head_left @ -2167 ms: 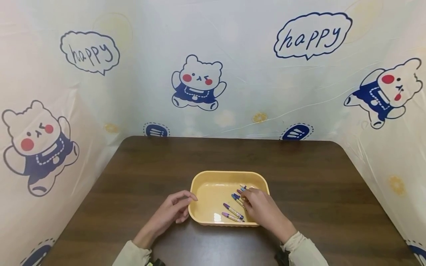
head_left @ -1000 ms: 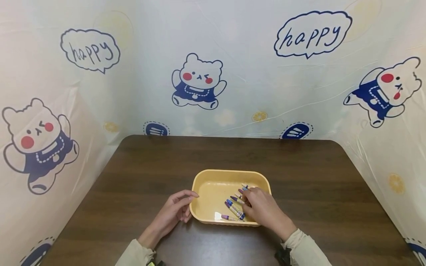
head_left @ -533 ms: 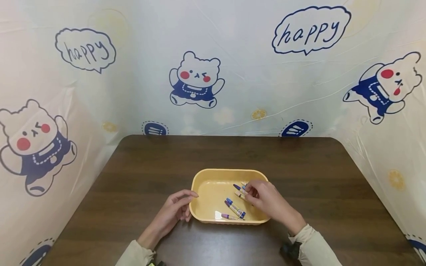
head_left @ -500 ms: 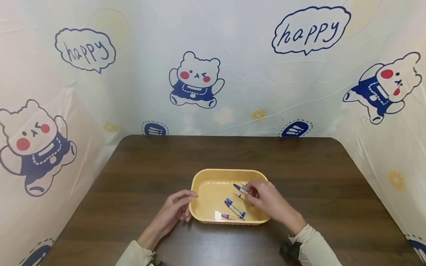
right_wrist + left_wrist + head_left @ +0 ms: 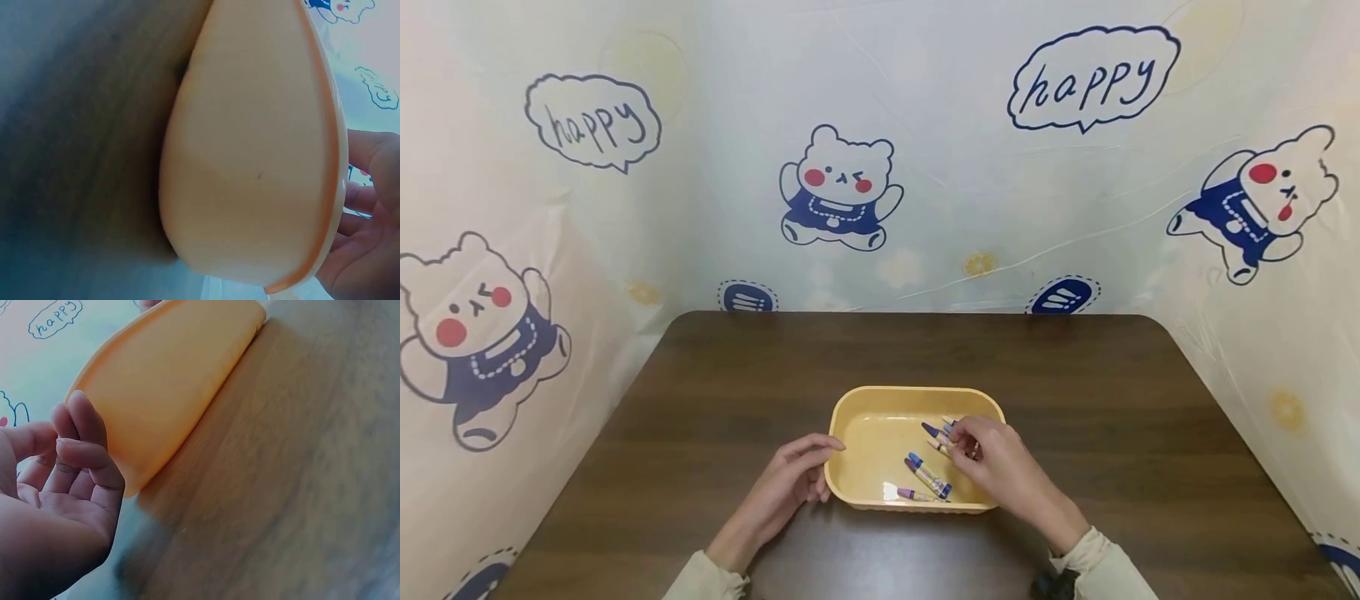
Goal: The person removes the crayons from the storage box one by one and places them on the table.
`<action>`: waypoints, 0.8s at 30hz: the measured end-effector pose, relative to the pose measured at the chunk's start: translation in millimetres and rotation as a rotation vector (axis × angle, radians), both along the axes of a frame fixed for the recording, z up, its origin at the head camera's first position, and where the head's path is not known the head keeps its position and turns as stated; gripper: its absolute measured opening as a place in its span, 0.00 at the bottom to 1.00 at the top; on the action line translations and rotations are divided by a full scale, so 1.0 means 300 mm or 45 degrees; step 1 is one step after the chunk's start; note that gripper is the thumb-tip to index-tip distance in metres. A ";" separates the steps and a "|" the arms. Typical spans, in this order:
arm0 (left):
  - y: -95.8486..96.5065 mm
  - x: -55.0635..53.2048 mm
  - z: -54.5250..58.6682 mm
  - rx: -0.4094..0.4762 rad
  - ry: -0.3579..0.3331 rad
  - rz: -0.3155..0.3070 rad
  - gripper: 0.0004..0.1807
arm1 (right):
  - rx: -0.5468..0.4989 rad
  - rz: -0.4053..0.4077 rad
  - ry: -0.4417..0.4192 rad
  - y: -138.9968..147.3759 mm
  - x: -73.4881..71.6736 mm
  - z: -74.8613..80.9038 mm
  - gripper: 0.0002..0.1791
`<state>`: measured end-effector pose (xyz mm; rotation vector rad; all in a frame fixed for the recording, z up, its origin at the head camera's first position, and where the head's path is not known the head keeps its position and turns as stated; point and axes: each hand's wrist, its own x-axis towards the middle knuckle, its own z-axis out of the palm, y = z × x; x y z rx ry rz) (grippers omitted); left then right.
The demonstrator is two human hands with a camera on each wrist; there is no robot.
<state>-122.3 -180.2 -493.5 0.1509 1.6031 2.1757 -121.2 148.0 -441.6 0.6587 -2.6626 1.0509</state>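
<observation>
A shallow yellow plastic tray stands on the table with several paper-wrapped crayons in its right half. A dark-blue-tipped crayon and a tan-tipped crayon lie by my right hand. Two crayons lie together lower down, near a mauve-tipped crayon along the front wall. My right hand reaches over the tray's right side, fingers and thumb bent, and pinches a crayon partly hidden by them. My left hand holds the tray's left rim, index finger over the edge, other fingers curled outside.
The dark wooden table runs around the tray on every side. Behind it and at both sides hangs a pale cloth printed with bears and "happy" bubbles. Pale sleeves reach in from the front edge.
The right hand has shifted among the crayons; the dark-blue-tipped one moved toward the back. Lower crayons lie closer together than two seconds ago. The left hand stays at the rim.
</observation>
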 end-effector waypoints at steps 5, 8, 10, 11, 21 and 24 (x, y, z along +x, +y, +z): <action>0.020 -0.001 0.009 -0.086 0.060 0.048 0.13 | -0.100 -0.053 0.133 0.045 0.035 0.002 0.10; 0.021 0.001 0.023 -0.188 0.109 0.065 0.13 | -0.168 -0.133 0.186 0.086 0.065 0.008 0.11; 0.019 0.001 0.033 -0.248 0.135 0.061 0.13 | -0.207 -0.199 0.208 0.112 0.080 0.012 0.12; 0.017 0.001 0.036 -0.269 0.147 0.057 0.13 | -0.221 -0.227 0.207 0.124 0.085 0.015 0.12; -0.001 0.001 0.029 -0.240 0.176 -0.016 0.18 | -0.305 -0.423 0.009 0.216 0.063 0.027 0.04; -0.003 0.000 0.028 -0.227 0.193 -0.023 0.19 | -0.294 -0.506 -0.069 0.237 0.051 0.020 0.03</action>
